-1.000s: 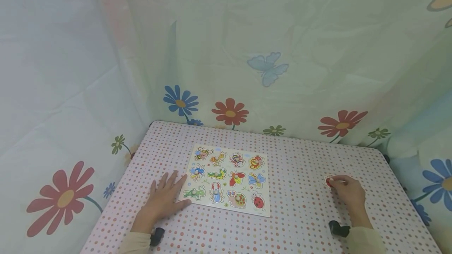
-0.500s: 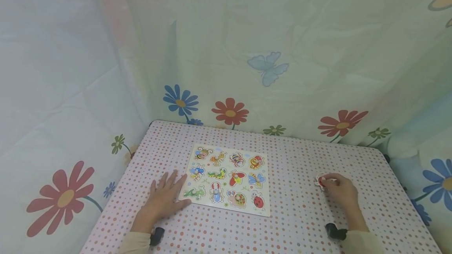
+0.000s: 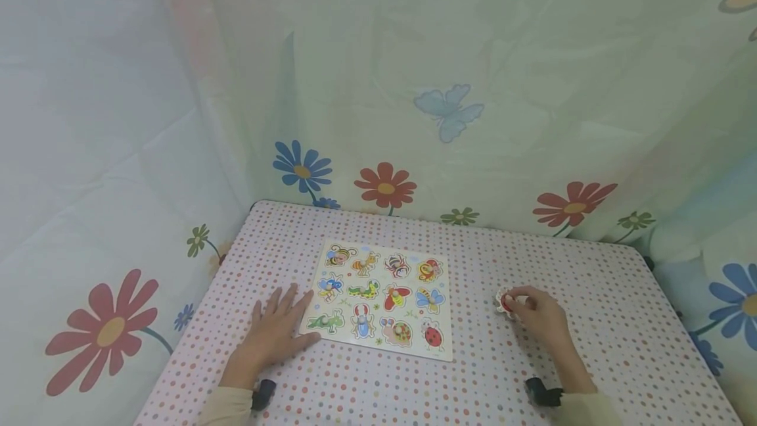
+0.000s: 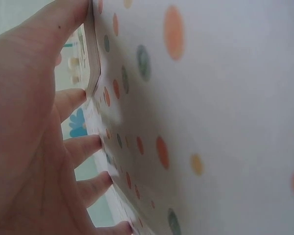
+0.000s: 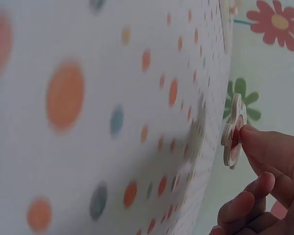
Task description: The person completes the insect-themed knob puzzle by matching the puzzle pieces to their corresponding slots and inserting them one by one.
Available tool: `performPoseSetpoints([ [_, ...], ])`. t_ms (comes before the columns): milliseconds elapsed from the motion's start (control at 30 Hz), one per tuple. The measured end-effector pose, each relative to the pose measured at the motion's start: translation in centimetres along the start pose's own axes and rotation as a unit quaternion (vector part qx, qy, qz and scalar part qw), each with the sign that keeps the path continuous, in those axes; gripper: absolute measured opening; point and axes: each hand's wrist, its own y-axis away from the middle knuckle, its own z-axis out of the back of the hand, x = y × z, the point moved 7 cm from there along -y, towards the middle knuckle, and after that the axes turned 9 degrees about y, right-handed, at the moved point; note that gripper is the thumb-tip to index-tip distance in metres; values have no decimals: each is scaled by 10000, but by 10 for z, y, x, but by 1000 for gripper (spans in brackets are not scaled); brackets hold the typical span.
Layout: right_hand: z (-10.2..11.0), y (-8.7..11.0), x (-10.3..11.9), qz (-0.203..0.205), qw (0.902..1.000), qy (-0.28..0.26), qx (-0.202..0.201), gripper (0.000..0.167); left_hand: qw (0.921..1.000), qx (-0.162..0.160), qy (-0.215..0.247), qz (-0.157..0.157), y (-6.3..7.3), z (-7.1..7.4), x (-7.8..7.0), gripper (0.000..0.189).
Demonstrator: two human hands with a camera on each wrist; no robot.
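Note:
A wooden insect puzzle board point(image 3: 376, 301) lies on the dotted table, with knobbed insect pieces in most of its slots. At its left edge my left hand point(image 3: 269, 331) is spread, the thumb and index finger touching the board and the other fingertips resting on the cloth. To the right of the board, my right hand point(image 3: 541, 317) pinches a small red puzzle piece point(image 3: 504, 302) with a pale scalloped rim. In the right wrist view, this wooden piece point(image 5: 233, 134) is held above the tabletop between thumb and finger. Its printed face is partly hidden by my fingers.
A ladybug picture point(image 3: 433, 336) without a visible knob fills the board's lower right corner. The dotted tablecloth point(image 3: 473, 373) runs to a flower-printed curtain point(image 3: 449, 163) behind and at both sides. A black wrist device point(image 3: 543, 392) sits on my right wrist.
My right hand has moved left with the red puzzle piece, bringing it closer to the board. The left hand and the board have stayed in place.

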Motion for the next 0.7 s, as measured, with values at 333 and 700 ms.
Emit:
performPoseSetpoints([
  [333, -19, 10, 45, 755, 9970, -120, 98, 19, 10000, 30, 28, 15, 0, 0, -1, 88],
  [700, -47, 17, 72, 1000, 9926, -345, 599, 11, 10000, 36, -4, 29, 1, 1, 0, 88],
])
